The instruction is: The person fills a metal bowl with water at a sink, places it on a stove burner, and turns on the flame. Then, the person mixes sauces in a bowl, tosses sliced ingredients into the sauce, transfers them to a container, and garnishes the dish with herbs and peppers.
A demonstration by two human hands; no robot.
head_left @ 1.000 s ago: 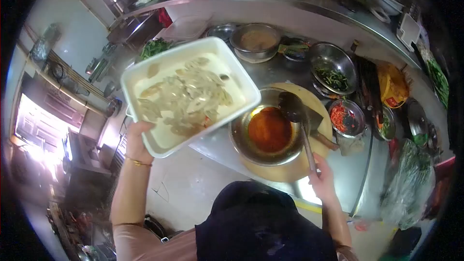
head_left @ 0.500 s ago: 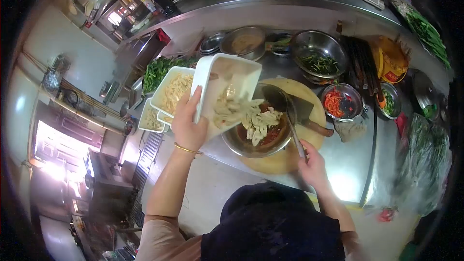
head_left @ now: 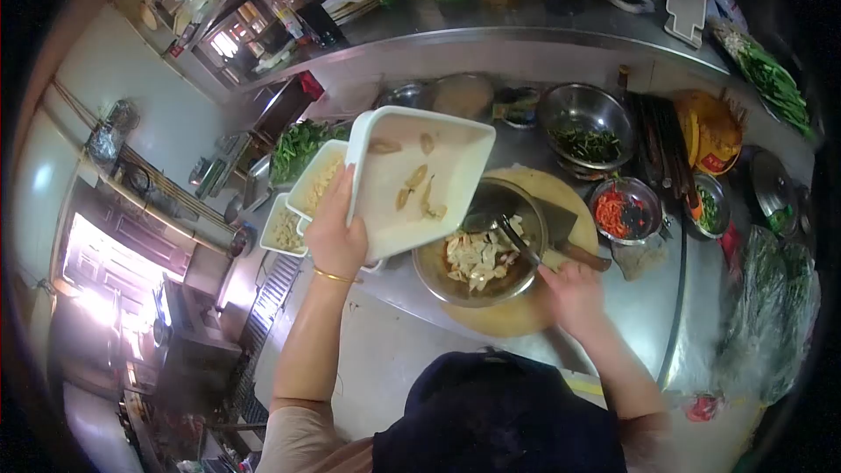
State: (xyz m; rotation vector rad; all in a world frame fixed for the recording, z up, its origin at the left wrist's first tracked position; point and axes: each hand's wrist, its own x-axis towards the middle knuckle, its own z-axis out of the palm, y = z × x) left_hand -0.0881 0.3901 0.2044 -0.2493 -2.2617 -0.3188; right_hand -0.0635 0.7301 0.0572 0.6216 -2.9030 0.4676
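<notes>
My left hand (head_left: 335,232) grips the left side of a white rectangular tub (head_left: 412,171), tilted toward a metal bowl (head_left: 432,276). A few pale brown pieces cling inside the tub. Pale sliced food (head_left: 477,261) lies heaped in the bowl, over reddish sauce. My right hand (head_left: 571,293) is closed around the handle of a ladle (head_left: 519,243), whose dark head rests inside the bowl near its upper edge. Under the bowl is a round wooden board (head_left: 491,320), which also bears a cleaver (head_left: 559,226) to the right of the bowl.
Two white tubs of pale food (head_left: 317,177) (head_left: 285,226) stand at left beside leafy greens (head_left: 302,147). Behind and right are bowls of greens (head_left: 589,136), red strips (head_left: 624,210) and chopped green pieces (head_left: 711,208). A steel shelf (head_left: 491,32) runs above; a plastic bag (head_left: 762,315) lies far right.
The pale slices have gone from the tub into the bowl, leaving a few pieces behind. The tub now tips more steeply, and the ladle head has come down into the bowl.
</notes>
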